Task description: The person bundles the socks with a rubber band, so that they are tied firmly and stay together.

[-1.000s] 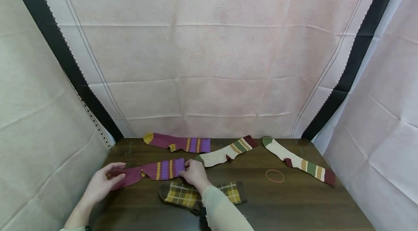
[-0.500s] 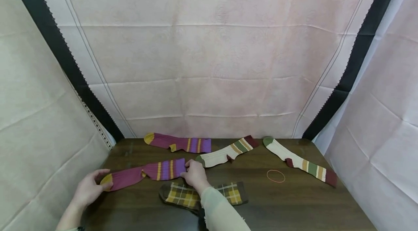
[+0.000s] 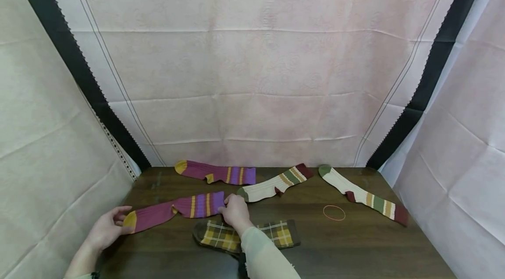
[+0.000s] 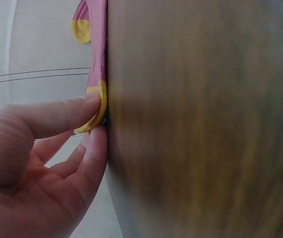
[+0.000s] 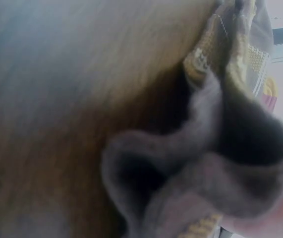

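Observation:
A maroon and purple striped sock (image 3: 155,215) with a yellow toe lies stretched flat at the left of the table. My left hand (image 3: 105,227) is at its toe end; in the left wrist view the thumb and a fingertip pinch the yellow toe (image 4: 102,106). At the purple cuff, my right hand (image 3: 235,212) holds the other end with bent fingers. Under the right forearm lie yellow-and-brown plaid socks (image 3: 221,236), partly covered by the sleeve. Their dark open cuffs (image 5: 205,183) fill much of the right wrist view, where only a blurred edge of the hand shows.
A matching maroon sock (image 3: 215,172) lies farther back. Two cream socks with green toes and striped cuffs, one in the middle (image 3: 262,189) and one at right (image 3: 355,191), rest on the wooden table (image 3: 355,252). A thin reddish ring (image 3: 334,219) lies nearby. Pale fabric walls (image 3: 252,73) enclose the back and sides.
My left hand has moved left and slightly down to the sock's end, uncovering the yellow toe, which it now pinches. The right hand has stayed at the cuff.

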Available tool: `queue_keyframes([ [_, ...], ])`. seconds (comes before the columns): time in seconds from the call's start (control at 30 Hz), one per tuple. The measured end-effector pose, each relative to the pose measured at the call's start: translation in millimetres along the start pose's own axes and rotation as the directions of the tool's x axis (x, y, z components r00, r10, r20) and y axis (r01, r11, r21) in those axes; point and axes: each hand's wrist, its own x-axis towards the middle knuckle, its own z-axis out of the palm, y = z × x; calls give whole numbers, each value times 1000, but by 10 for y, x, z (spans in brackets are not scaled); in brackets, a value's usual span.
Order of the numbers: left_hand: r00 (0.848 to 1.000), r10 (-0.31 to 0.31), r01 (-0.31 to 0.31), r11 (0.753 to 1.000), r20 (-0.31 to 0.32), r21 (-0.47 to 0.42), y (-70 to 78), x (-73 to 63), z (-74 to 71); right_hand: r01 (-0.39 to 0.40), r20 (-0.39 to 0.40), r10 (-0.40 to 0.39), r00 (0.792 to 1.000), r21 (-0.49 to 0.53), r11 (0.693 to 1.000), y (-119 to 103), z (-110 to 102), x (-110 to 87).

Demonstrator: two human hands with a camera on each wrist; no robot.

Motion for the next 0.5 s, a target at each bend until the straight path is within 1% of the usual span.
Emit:
queue_keyframes([
  [0.2,1000,-24,24,1000,-7,-10,7,3,5,2,-4,-2,1000,-12,1000,-9,-12,4],
  [0.37,999,-38,38,999,-15,18,13,2,-2,5,-3,-5,1000,-17,1000,-14,-17,4],
  [0.5,999,-31,31,999,-10,33,9,-20,-7,3,-9,-3,1000,-15,1000,-32,-14,-19],
])
